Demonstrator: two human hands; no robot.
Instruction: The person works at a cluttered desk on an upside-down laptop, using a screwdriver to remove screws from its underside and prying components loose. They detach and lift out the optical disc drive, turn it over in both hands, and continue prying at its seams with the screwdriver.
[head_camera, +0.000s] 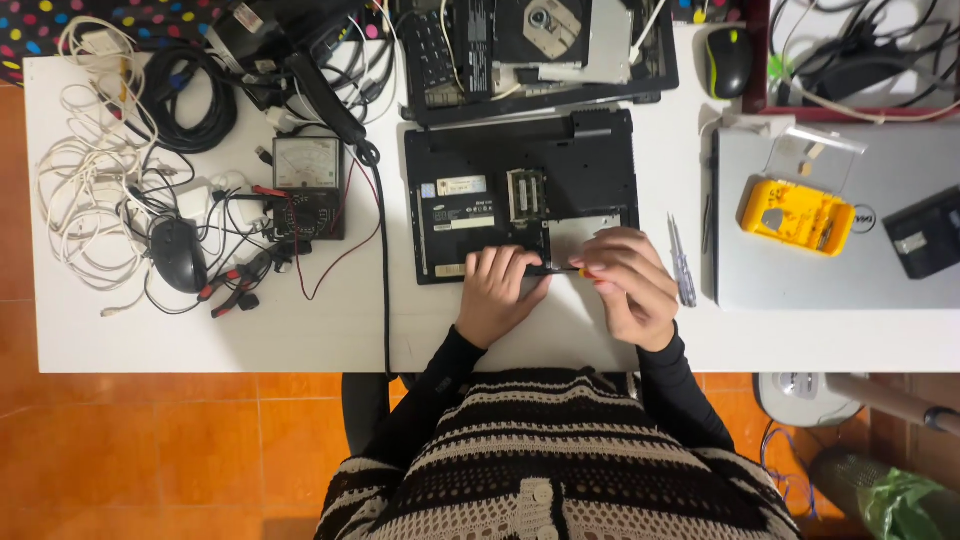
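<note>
White surface (330, 330) over orange floor tiles, cluttered with cables. Black upturned laptop base (520, 195) sits mid-desk, cover off. Left hand (500, 290) lies flat, fingers spread, pinning its front edge; right hand (625, 285) is curled round a small orange-handled screwdriver (580, 271). Looks like unscrewing; next needs steady tip pressure.

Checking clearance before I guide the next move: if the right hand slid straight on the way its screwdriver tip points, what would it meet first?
The right hand points its screwdriver leftward along the black laptop base. First in that line are the left hand fingertips, which look nearly touching, though depth is unclear.
</note>
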